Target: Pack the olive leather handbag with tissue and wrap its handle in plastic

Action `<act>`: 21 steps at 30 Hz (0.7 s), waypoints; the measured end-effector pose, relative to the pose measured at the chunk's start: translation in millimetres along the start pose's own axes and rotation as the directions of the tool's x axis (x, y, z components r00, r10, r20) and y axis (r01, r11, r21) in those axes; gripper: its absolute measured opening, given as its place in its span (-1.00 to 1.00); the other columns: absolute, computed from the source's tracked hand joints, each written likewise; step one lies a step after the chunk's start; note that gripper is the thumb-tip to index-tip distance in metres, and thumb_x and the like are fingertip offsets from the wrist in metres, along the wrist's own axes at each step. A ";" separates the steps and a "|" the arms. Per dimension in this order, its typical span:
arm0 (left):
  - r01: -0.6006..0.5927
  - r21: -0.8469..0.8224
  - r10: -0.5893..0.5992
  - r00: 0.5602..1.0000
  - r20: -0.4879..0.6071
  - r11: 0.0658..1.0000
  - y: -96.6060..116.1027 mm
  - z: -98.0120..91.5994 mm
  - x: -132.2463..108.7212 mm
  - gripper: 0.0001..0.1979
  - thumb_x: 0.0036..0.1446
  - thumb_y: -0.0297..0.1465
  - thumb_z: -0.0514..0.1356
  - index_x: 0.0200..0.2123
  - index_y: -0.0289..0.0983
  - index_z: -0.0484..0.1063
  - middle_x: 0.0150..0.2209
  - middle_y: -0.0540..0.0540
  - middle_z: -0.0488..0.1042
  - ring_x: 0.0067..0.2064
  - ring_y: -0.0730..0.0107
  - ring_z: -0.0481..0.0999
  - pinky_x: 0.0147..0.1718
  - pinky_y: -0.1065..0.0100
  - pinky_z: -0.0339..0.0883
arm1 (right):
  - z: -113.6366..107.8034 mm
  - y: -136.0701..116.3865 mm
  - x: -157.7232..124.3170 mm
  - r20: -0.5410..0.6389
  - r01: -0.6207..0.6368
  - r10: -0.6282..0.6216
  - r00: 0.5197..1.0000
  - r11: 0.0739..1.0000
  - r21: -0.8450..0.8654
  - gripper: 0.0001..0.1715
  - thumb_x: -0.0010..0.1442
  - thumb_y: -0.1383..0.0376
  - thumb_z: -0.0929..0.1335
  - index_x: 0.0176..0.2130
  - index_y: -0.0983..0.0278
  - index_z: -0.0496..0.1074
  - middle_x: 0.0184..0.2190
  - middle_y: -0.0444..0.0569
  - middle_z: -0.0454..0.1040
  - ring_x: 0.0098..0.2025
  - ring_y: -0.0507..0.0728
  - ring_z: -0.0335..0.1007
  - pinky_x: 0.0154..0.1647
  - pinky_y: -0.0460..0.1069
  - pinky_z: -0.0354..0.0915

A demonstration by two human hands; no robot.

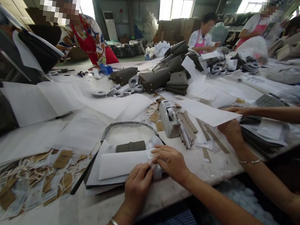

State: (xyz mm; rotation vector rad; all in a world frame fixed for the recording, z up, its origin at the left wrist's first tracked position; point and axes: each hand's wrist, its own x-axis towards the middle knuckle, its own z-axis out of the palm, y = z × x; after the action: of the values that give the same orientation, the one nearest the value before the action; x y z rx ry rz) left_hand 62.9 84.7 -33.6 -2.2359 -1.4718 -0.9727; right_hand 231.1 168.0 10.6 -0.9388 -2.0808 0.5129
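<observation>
My left hand (pixel 136 187) and my right hand (pixel 171 162) meet at the right end of a grey item wrapped in white paper (pixel 120 164) near the table's front edge. Both hands have fingers curled, pinching a small clear plastic or tape piece (pixel 156 171) at the wrap's corner. A grey strap (pixel 128 125) loops behind the wrapped item. A grey tape dispenser (pixel 169 119) stands just beyond my right hand.
A heap of brown paper tags with strings (pixel 37 180) lies at front left. White sheets (pixel 56 101) cover the table (pixel 90 216). Grey bags (pixel 160 78) are piled mid-table. Another person's hands (pixel 232 129) work at my right. Other people stand at the far side.
</observation>
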 end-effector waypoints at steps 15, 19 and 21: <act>-0.045 -0.034 0.045 0.999 -0.003 0.998 -3.7 -4.0 4.5 -0.69 0.31 -0.54 0.11 0.09 -0.28 0.42 0.04 -0.14 0.54 -0.03 0.25 0.53 0.03 0.25 0.38 | 8.2 6.7 13.5 0.133 -0.277 0.280 0.951 0.960 -0.037 -0.86 0.04 0.35 0.54 -0.50 0.20 0.57 -0.15 -0.09 0.57 -0.04 0.17 0.43 0.06 0.08 0.30; -0.033 -0.021 0.034 0.998 0.051 0.999 -4.8 -4.8 6.3 -0.68 0.28 -0.57 0.11 0.08 -0.32 0.42 0.01 -0.13 0.56 -0.05 0.21 0.54 -0.02 0.22 0.42 | 6.3 6.3 10.3 0.078 -0.223 0.223 0.972 0.975 -0.008 -0.90 0.07 0.37 0.52 -0.44 0.24 0.56 -0.19 -0.07 0.57 -0.08 0.15 0.44 0.02 0.04 0.32; -0.026 -0.029 0.028 0.997 0.074 0.999 -5.3 -5.4 6.5 -0.64 0.26 -0.59 0.12 0.10 -0.30 0.41 0.02 -0.10 0.56 -0.05 0.20 0.53 -0.03 0.21 0.43 | -7.3 7.8 15.7 0.033 -0.186 0.185 0.982 0.982 0.030 -0.95 0.17 0.39 0.45 -0.34 0.24 0.57 -0.21 -0.05 0.58 -0.10 0.13 0.46 0.02 0.02 0.33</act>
State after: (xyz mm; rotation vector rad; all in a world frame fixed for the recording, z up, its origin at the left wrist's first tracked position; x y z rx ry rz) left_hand 57.8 88.4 -25.9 -2.3290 -1.4637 -0.9164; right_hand 233.7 185.3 17.9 -1.1184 -2.0155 0.6599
